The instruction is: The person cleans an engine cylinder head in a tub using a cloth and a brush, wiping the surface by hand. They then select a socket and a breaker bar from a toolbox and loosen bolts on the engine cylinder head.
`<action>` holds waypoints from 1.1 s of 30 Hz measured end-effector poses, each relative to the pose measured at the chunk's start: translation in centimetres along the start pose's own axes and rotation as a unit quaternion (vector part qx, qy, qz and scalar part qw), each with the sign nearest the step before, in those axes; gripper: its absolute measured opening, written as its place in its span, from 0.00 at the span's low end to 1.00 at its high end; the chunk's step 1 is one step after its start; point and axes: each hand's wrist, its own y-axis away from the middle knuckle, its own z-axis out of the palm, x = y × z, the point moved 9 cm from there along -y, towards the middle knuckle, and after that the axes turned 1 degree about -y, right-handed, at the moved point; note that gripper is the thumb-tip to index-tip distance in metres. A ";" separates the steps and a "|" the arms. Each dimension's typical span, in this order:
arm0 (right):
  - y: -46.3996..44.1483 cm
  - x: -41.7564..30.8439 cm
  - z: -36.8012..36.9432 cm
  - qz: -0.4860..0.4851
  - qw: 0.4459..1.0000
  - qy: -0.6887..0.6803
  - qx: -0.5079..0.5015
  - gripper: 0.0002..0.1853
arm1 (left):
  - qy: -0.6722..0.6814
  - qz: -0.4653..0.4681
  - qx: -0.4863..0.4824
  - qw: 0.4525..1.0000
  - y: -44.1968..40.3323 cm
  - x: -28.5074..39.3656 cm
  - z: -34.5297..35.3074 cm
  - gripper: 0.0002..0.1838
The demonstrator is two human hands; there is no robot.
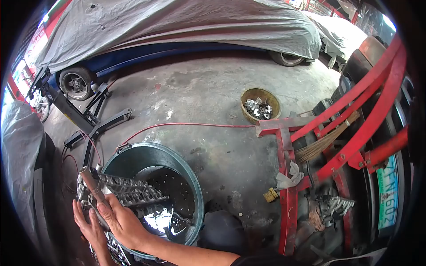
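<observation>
A large round tub with dark liquid in its bottom stands below me. A silvery metal engine part with rows of openings, apparently a cylinder head, lies across its left side. My right hand is closed around a brownish tube-shaped tool, which slants up to the left over the part's near end. Close beside it, my left hand has its fingers stretched out and apart. Whether those fingers touch the metal is hard to tell. More metal parts show under my wrists.
A basin of metal parts sits on the floor. To the right rise a red steel frame and a broom. A black engine hoist, a red hose and a covered car lie beyond.
</observation>
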 end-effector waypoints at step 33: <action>-23.0 11.3 -10.9 0.079 0.787 0.558 -0.251 0.26 | -0.299 0.080 -0.002 0.951 0.0 -0.4 4.1 0.29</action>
